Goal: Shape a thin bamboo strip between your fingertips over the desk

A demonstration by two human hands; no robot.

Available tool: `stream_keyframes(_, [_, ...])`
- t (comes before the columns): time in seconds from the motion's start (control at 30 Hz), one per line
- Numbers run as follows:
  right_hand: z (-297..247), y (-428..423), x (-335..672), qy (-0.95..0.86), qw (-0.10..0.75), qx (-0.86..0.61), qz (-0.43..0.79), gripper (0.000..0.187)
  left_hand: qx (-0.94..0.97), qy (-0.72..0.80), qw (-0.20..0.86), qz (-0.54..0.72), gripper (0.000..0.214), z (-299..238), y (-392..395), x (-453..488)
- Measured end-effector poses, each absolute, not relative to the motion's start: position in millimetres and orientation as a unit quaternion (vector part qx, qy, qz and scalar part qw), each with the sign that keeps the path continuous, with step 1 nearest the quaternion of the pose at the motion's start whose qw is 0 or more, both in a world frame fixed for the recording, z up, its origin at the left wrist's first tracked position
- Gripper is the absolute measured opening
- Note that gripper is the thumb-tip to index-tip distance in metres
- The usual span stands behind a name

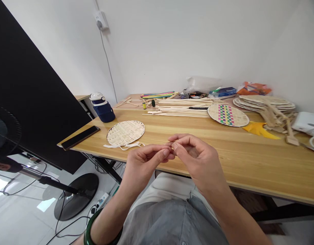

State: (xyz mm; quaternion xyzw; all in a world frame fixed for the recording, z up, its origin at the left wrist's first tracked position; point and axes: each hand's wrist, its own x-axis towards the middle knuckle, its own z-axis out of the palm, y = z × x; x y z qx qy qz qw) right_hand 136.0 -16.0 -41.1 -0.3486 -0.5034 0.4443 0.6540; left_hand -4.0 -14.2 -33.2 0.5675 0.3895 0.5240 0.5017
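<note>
My left hand (148, 161) and my right hand (196, 156) meet at the fingertips over the table's front edge. Thumb and fingers of each are pinched together; whatever they hold is too small to make out. Left of them lies a round woven bamboo piece (125, 132), with a white ribbon (126, 146) along its near edge. A second round woven piece (227, 115), patterned with pink, green and yellow strips, rests farther back on the right. Neither hand touches these pieces.
Bamboo strips (182, 112) lie along the table's back, near small thread spools (153, 103). A stack of woven discs (264, 102) and yellow cloth (260, 130) sit at right. On the left are a blue bottle (103, 109), a phone (80, 137) and a standing fan (76, 194).
</note>
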Motion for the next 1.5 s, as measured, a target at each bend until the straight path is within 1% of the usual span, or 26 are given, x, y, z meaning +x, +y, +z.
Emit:
stream_keyframes(0.33, [-40.8,-16.6,135.2,-0.495,0.650,-0.344,0.462,0.011,0.566,0.384,0.508,0.524,0.008,-34.1,-14.4,-4.5])
stream_keyframes(0.67, [-44.1,-15.3,135.8,-0.494,0.663,-0.339,0.448,0.011,0.563,0.382,0.504,0.532,0.008,-34.5,-14.7,-4.1])
stream_keyframes(1.5, [-42.4,-16.5,136.3,-0.497,0.644,-0.358,0.459,0.013,0.568,0.407,0.492,0.520,0.009,-34.7,-15.9,-3.8])
